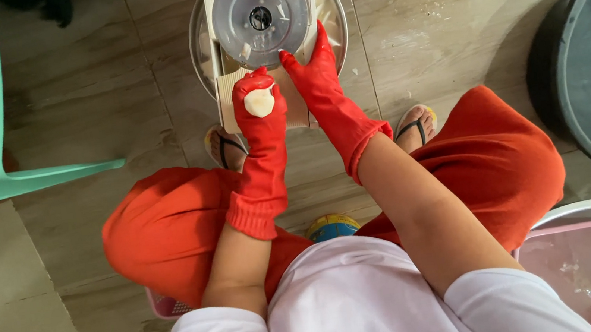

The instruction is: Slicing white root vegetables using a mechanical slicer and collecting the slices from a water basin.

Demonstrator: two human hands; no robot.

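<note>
left hand (259, 101) is clenching around one pale peeled chunk (259, 103), pressing it down on the cream slicer board (266, 109) just below the one round grey disc (261, 17). right hand (314, 73) is lying flat and open along the board's right edge, gripping nothing, steadying it over the one metal bowl (333, 4) under it. the chunk is getting small (gloves are only rubber), so i reckon the fingers could be sliding into the blade, or the board could be skidding on the rim. two red gloves, two sandals, one pink tray (585, 258) down to the right.
</note>
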